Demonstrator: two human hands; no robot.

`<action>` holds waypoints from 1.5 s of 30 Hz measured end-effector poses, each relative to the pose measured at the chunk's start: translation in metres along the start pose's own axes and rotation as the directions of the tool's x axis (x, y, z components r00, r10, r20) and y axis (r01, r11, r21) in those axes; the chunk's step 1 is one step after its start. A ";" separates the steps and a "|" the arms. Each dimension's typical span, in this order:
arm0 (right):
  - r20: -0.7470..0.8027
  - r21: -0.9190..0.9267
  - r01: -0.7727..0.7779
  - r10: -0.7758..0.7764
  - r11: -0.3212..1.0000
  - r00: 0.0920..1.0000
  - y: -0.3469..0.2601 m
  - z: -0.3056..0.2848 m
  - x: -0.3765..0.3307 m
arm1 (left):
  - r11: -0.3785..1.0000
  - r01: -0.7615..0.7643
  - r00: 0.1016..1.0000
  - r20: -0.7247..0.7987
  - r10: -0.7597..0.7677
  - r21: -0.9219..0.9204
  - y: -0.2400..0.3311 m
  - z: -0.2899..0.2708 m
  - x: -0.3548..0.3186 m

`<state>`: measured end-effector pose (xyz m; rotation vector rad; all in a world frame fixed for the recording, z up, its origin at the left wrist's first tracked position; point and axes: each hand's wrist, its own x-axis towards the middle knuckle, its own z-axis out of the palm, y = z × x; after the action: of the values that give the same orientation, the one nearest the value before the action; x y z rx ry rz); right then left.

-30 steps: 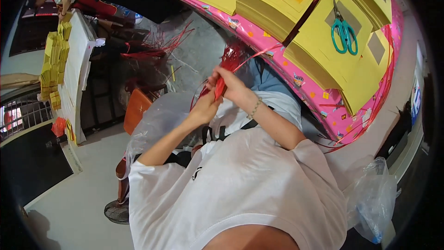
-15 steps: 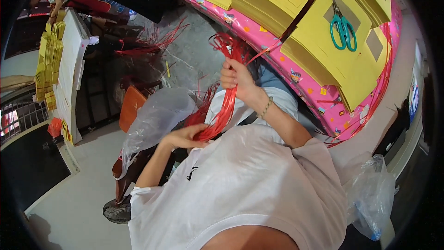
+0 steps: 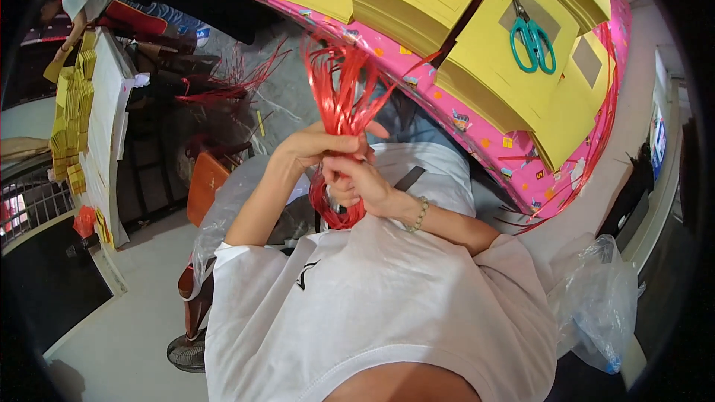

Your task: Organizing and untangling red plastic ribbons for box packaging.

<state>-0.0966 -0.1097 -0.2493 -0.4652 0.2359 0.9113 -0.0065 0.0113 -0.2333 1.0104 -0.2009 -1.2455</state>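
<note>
Gripping a bundle of red plastic strips (image 3: 341,100) in front of the chest, the person has both hands closed on it: the left hand (image 3: 322,147) is clenched around the bundle where the strands gather, just below the point at which they fan upward, and the right hand (image 3: 359,186) sits directly beneath it, touching it, with its fingers curled tight around the lower length. The bundle looks very light and limp; each strand is a thin, narrow ribbon, glossy and probably slick, so single strands would likely slide out of a loose fist. Judged from how it lies, the sound place to hold it is the gathered waist where both fists now sit, since the free ends splay and offer nothing firm. The material seems tough against a pull yet easy to crease or split lengthwise. In looks it is a vivid red sheaf, spread at the top like a brush and looping darker below the right hand, against the white shirt (image 3: 372,313). Beyond the hands, stacks of yellow paper (image 3: 417,0) rest on a pink patterned table (image 3: 484,134), with green-handled scissors (image 3: 530,33) lying on one stack. More loose red strands (image 3: 223,85) lie on the floor to the left, well apart from the hands.
</note>
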 end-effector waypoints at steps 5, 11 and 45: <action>0.115 -0.042 -0.100 0.104 0.994 0.988 0.011 0.002 0.001 | 0.970 -0.197 0.921 -0.366 0.133 -0.143 0.036 0.012 -0.004; 0.085 -0.580 0.326 -0.343 0.746 0.936 0.002 0.004 0.010 | 0.956 -0.236 0.899 -0.413 0.147 -0.174 0.068 0.026 -0.015; 0.469 -0.788 0.596 -0.775 -0.152 0.423 -0.170 0.119 -0.085 | 0.305 -0.175 0.707 -0.096 0.701 0.936 0.044 0.056 0.043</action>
<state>-0.0111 -0.2011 -0.0639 -1.6032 -0.4741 -0.3067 0.0038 -0.0566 -0.1858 2.0001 -0.7552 -0.1664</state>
